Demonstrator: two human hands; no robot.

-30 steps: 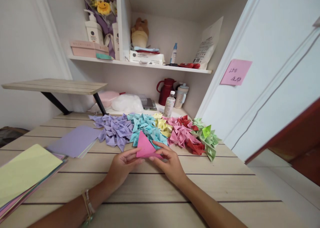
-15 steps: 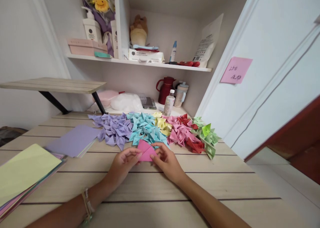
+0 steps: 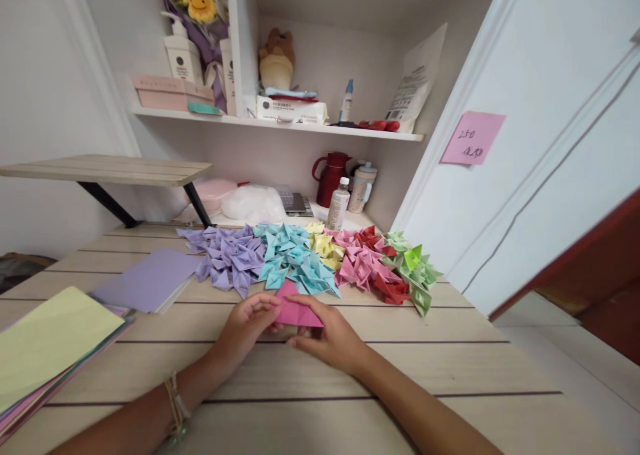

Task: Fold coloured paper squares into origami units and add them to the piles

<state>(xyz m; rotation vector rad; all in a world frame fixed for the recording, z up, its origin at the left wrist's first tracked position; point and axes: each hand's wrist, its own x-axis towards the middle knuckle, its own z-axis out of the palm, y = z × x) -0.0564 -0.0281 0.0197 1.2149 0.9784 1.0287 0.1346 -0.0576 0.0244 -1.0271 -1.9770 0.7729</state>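
A folded piece of bright pink origami paper (image 3: pixel 300 315) is held just above the tabletop, its pointed top near the blue folded pieces. My left hand (image 3: pixel 247 325) pinches its left side between thumb and fingers. My right hand (image 3: pixel 334 338) curls around the right side, with the index finger lying across the upper part of the paper and the thumb below its lower edge. Beyond both hands lie heaps of folded paper shapes: purple (image 3: pixel 233 258), light blue (image 3: pixel 295 262), yellow (image 3: pixel 325 247), pink (image 3: pixel 361 265), red (image 3: pixel 391 288) and green (image 3: pixel 417 275).
To the left are a stack of purple sheets (image 3: pixel 150 278) and a stack topped with yellow paper (image 3: pixel 55 342). A raised wooden shelf (image 3: pixel 105 170) on black legs stands behind them. At the back are a clear bottle (image 3: pixel 339 205), a red jug (image 3: pixel 330 178) and a light cup (image 3: pixel 362 188).
My right thumb has come off the pink paper's face to below its edge, and my right index finger has moved across its top. The paper now shows a wider, straighter lower edge.
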